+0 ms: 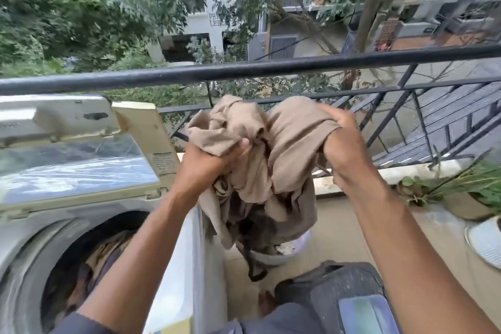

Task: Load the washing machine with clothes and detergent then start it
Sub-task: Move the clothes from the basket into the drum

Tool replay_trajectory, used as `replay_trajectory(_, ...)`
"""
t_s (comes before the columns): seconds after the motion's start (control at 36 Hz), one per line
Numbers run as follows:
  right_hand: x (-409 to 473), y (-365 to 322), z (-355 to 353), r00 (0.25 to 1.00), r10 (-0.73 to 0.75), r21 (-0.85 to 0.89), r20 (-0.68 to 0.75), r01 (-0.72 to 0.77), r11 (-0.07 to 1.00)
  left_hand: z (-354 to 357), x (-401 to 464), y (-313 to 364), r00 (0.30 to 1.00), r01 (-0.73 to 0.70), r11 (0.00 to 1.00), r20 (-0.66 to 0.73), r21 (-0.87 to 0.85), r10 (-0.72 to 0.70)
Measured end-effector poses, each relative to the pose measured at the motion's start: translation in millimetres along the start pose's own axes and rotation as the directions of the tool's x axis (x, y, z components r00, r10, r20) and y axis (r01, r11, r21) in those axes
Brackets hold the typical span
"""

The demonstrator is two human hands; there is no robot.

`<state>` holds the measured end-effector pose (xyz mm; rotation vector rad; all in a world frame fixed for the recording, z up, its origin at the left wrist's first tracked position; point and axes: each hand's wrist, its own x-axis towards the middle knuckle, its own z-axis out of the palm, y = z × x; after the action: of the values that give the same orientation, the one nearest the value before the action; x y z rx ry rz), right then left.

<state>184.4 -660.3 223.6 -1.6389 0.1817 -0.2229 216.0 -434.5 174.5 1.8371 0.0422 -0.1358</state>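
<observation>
L hand (214, 163) & R hand (343, 144) are both gripping a crumpled beige cloth garment (271, 154), holding it up at 3 o'clock of the white top-load washing machine (32, 238) w/ lid open.

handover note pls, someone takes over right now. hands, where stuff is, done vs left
Left hand: grips the beige garment from the left side.
Right hand: grips the same garment at its right, both holding it up in the air, right of the washing machine.
Machine: lid raised, some clothes already in the drum.
Basin on the floor below the garment holds more laundry.
Done: part of the load is in.
Left: drop in this garment and the rest, add detergent (none in view), close the lid, start.
</observation>
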Motion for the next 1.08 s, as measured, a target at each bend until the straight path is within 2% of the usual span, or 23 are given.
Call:
replay_trajectory(0.06, -2, 3, 19, 0.997, -0.021, -0.049, 0.069, 0.025, 0.998, 1, -3, 5, 0.978, -0.1, 0.995, 0.183, -0.001, 0.098)
replay_trajectory(0.14, -10, 6, 42, 0.985, -0.067, -0.163, 0.162, 0.094, 0.982, 9, -3, -1, 0.959, -0.168, 0.981, 0.245, 0.095, 0.141)
replay_trajectory(0.22, -18, 5, 53, 0.951, -0.085, -0.241, 0.296, 0.16, 0.957, 20, -5, -9, 0.972, -0.222, 0.952, 0.12, 0.213, 0.2)
replay_trajectory(0.31, -18, 10, 48, 0.917, -0.042, -0.167, 0.397, 0.117, 0.979, 25, -6, -12, 0.974, -0.189, 0.948, -0.074, 0.256, 0.215)
replay_trajectory(0.36, -18, 13, 41, 0.91, -0.021, -0.096, 0.414, 0.067, 0.993, 26, -4, -13, 0.971, -0.153, 0.946, -0.136, 0.287, 0.199)
replay_trajectory(0.44, -27, 33, 33, 0.961, -0.082, -0.085, 0.265, 0.108, 0.991, 25, 3, -19, 0.962, -0.08, 0.957, -0.229, 0.279, 0.147)
replay_trajectory(0.53, -36, 79, 25, 0.998, -0.053, -0.27, 0.045, 0.063, 0.961, 22, 5, -18, 0.939, -0.076, 0.969, -0.309, 0.237, 0.149)
replay_trajectory(0.58, -41, 120, 18, 0.998, 0.062, -0.442, 0.023, -0.045, 0.896, 17, 4, -11, 0.927, -0.101, 0.975, -0.338, 0.197, 0.164)
replay_trajectory(0.61, -43, 142, 15, 0.984, 0.174, -0.529, 0.049, -0.122, 0.84, 15, 3, -8, 0.922, -0.12, 0.976, -0.344, 0.18, 0.177)
replay_trajectory(0.67, -45, 179, 12, 0.905, 0.412, -0.65, 0.104, -0.252, 0.717, 10, 1, 0, 0.92, -0.139, 0.98, -0.348, 0.145, 0.182)
replay_trajectory(0.75, -46, 212, 19, 0.804, 0.574, -0.714, 0.156, -0.311, 0.628, 4, -3, 14, 0.914, -0.148, 0.987, -0.372, 0.063, 0.161)
replay_trajectory(0.86, -39, 239, 27, 0.836, 0.544, -0.692, 0.07, -0.352, 0.63, -3, -4, 36, 0.896, -0.187, 0.98, -0.421, -0.069, 0.141)
replay_trajectory(0.94, -28, 258, 28, 0.873, 0.486, -0.522, 0.041, -0.396, 0.755, -11, -1, 47, 0.89, -0.176, 0.967, -0.45, -0.186, 0.076)
replay_trajectory(1.0, -19, 257, 27, 0.9, 0.436, -0.391, 0.024, -0.393, 0.832, -17, 1, 53, 0.88, -0.191, 0.967, -0.467, -0.169, 0.093)
replay_trajectory(1.08, -2, 248, 14, 0.907, 0.42, -0.429, -0.03, -0.391, 0.814, -24, 2, 56, 0.871, -0.197, 0.973, -0.478, -0.118, 0.118)
